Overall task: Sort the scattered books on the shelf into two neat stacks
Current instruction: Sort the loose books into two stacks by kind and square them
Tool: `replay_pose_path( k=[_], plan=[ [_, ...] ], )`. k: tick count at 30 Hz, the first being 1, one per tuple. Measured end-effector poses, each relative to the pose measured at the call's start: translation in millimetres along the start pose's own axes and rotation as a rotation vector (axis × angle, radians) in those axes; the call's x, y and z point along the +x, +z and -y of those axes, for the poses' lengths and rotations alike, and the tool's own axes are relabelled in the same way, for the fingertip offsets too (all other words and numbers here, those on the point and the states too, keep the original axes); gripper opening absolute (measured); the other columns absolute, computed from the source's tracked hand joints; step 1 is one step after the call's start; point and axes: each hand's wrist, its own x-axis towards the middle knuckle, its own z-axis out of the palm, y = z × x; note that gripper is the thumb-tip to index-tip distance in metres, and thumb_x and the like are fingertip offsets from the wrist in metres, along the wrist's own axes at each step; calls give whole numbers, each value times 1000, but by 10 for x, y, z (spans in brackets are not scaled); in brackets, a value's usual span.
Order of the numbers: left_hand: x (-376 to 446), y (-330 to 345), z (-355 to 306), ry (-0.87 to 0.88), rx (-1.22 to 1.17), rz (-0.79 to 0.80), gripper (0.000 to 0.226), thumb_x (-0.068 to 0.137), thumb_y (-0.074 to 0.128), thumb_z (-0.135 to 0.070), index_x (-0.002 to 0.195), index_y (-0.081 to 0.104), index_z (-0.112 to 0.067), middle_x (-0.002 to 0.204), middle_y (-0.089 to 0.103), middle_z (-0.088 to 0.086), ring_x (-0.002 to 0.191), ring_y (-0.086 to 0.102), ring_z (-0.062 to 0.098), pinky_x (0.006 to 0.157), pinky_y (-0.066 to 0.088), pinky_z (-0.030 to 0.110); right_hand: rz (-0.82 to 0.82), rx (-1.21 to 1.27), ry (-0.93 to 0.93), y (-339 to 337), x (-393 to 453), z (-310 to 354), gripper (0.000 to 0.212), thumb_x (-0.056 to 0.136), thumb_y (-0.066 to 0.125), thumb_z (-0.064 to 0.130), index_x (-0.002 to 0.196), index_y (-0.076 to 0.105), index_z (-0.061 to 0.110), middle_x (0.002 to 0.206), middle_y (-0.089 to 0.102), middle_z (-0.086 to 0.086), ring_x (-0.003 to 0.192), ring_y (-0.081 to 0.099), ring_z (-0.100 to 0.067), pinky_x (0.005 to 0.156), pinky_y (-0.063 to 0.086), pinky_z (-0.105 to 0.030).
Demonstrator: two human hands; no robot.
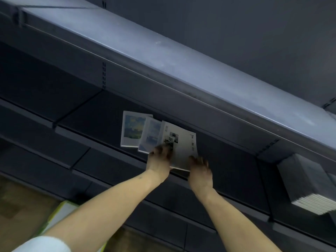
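Note:
Three pale books lie fanned out on a dark shelf (pixel 94 115). The left book (pixel 131 129) has a blue and yellow picture, the middle book (pixel 151 136) is bluish, and the right book (pixel 183 144) is white with a small dark photo. My left hand (pixel 161 159) lies on the lower left part of the white book, fingers bent over its cover. My right hand (pixel 201 170) touches that book's lower right corner at the shelf's front edge. Whether either hand truly grips the book is hard to make out in the blur.
A neat stack of dark-covered books (pixel 312 186) stands on the same shelf at far right. An upper shelf (pixel 181 57) overhangs the books. Lower shelves run below, and a yellow-green box (pixel 60 213) sits on the floor at lower left.

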Motion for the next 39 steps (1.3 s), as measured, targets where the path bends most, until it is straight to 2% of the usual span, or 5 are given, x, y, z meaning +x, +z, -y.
replay_pose_path(
  k=[8,12,18,26,39],
  plan=[
    [-235,7,-539,78,-202,-6,49,101,40,-38,148,26,-39,148,25,12,112,38,40,84,47,45,47,209,327,13,-269,-354,84,94,55,20,155,-3,10,144,34,-21,124,47,-32,93,48,-38],
    [-293,-149,-773,97,-189,21,64,96,40,-14,148,22,-47,153,19,9,122,34,42,97,42,43,-49,169,298,-17,-501,-672,78,91,56,5,154,10,11,128,40,-23,104,56,-30,82,54,-35],
    [-450,-331,-1464,111,-179,-3,62,96,39,-10,147,27,-44,153,22,10,124,34,41,102,39,42,-116,246,331,-22,-832,-1340,61,87,57,-2,142,32,10,125,40,-21,89,58,-26,73,55,-33],
    [-797,-361,-2721,177,-75,-169,94,85,42,9,150,5,-50,141,31,9,106,45,32,89,47,39,-270,334,376,43,-1482,-2499,72,81,53,-10,143,22,13,108,36,-12,65,44,-21,56,42,-30],
    [-1136,-468,-4835,402,12,-326,88,86,45,8,151,11,-40,141,31,11,95,46,27,81,44,34,-370,332,573,193,-2445,-4446,73,84,52,-7,146,22,16,104,36,-11,54,39,-18,53,36,-29]
  ],
)
